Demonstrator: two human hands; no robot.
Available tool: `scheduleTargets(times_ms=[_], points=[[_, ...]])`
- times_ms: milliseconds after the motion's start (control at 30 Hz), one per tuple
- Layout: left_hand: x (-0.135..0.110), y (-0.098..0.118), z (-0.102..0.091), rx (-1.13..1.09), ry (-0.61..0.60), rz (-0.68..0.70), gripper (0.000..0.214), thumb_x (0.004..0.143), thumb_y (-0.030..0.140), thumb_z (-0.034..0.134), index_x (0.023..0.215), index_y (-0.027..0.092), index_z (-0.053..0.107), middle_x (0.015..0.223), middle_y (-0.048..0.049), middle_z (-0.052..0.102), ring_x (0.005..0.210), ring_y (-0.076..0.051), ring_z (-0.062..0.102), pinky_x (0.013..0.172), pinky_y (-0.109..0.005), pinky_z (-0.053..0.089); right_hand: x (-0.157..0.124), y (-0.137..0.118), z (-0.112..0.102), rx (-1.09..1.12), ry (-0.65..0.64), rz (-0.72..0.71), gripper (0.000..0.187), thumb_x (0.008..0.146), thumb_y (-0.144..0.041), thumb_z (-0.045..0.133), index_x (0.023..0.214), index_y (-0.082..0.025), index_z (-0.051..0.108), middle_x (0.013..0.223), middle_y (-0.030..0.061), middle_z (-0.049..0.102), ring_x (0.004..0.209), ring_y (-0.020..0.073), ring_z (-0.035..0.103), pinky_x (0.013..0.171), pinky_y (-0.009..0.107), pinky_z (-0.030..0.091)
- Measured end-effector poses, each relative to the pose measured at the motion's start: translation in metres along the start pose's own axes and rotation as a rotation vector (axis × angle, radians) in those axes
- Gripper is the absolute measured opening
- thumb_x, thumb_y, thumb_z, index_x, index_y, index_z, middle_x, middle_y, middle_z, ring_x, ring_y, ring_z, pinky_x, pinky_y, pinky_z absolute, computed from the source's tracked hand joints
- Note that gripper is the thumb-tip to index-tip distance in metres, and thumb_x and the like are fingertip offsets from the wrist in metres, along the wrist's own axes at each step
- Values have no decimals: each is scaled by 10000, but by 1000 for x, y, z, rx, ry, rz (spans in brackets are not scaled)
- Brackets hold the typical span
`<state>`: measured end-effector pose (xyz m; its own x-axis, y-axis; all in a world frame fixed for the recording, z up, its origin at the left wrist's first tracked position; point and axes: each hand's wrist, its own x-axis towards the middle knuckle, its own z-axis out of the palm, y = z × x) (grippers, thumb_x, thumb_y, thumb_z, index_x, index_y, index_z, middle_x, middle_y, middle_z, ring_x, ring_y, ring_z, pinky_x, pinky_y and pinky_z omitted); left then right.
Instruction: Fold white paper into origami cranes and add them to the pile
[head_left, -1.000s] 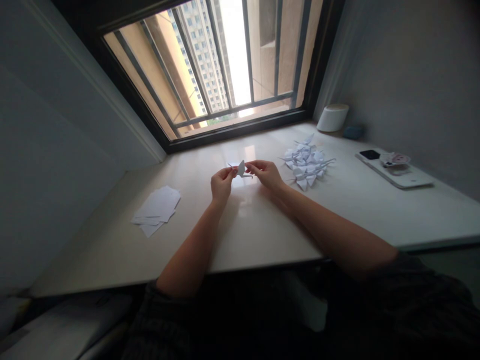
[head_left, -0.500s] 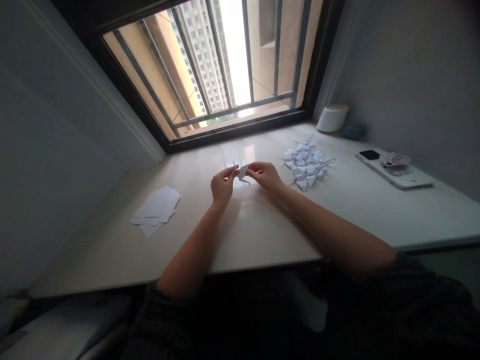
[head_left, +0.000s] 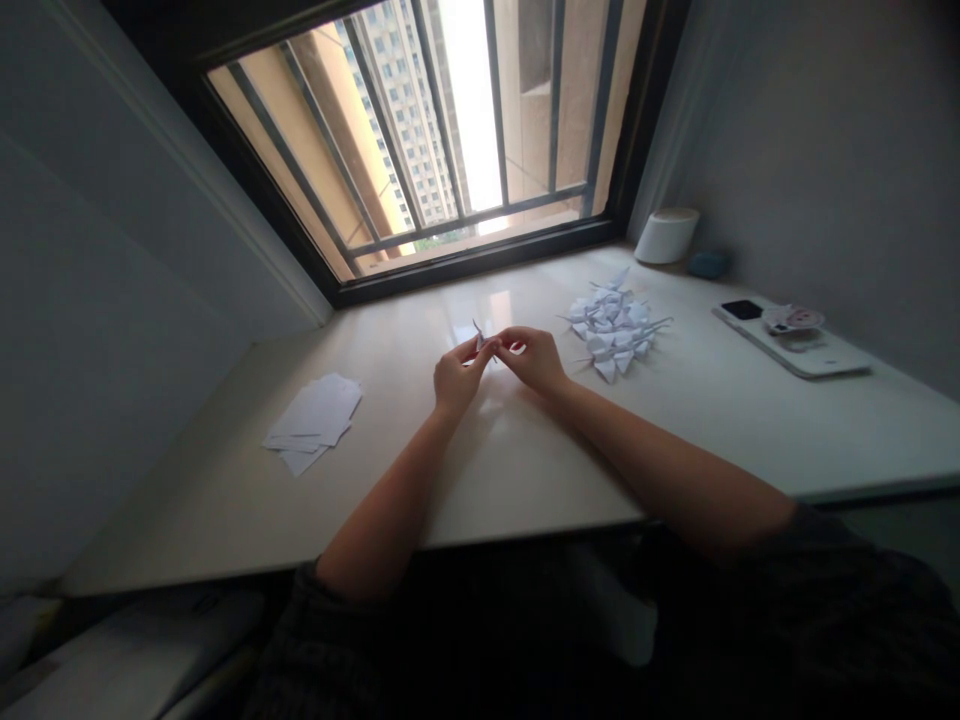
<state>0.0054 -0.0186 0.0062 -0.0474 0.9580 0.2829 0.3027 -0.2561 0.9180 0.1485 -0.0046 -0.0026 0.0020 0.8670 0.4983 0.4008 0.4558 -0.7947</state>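
Observation:
Between my two hands is a small white paper crane (head_left: 479, 334), mostly covered by my fingers; a thin folded point sticks up above them. My left hand (head_left: 459, 378) pinches it from the left with thumb and fingertips. My right hand (head_left: 534, 358) pinches it from the right, and the fingertips of both hands meet. To the right of my right hand lies a heap of folded paper cranes (head_left: 616, 325). On the left of the table a loose stack of white paper sheets (head_left: 315, 410) lies flat.
A white phone (head_left: 795, 343) with a round grip on its back lies at the right of the white table (head_left: 517, 480). Near the window corner stand a white container (head_left: 666, 236) and a small dark blue object (head_left: 708, 264). The barred window (head_left: 480, 215) rises behind the table.
My left hand has moved right, so its fingertips now meet those of my right hand. The paper crane is now more covered by my fingers than before.

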Motion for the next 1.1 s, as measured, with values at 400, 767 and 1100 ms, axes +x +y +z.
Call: scheduleTargets(times_ms=[400, 767, 1100], points=[[3, -9, -2, 142, 92, 38, 333, 777, 539, 631, 833, 236, 758, 821, -55, 734, 799, -212, 662, 710, -298, 464, 3, 5, 1, 37, 9, 101, 335, 780, -525, 618, 784, -210, 733, 717, 33, 706, 646, 157, 604, 612, 271, 433], [12, -11, -3, -167, 29, -143, 418, 752, 570, 621, 823, 173, 730, 841, -84, 737, 799, -198, 671, 708, -297, 467, 11, 20, 7, 410, 40, 282, 420, 683, -595, 665, 684, -177, 705, 669, 40, 693, 675, 164, 615, 646, 276, 453], [14, -13, -4, -309, -5, -299, 436, 721, 577, 658, 873, 173, 716, 891, -108, 719, 884, -223, 665, 755, -344, 470, 10, 14, 6, 569, -10, 415, 481, 634, -645, 674, 709, -171, 678, 690, 53, 665, 676, 154, 597, 633, 280, 453]])
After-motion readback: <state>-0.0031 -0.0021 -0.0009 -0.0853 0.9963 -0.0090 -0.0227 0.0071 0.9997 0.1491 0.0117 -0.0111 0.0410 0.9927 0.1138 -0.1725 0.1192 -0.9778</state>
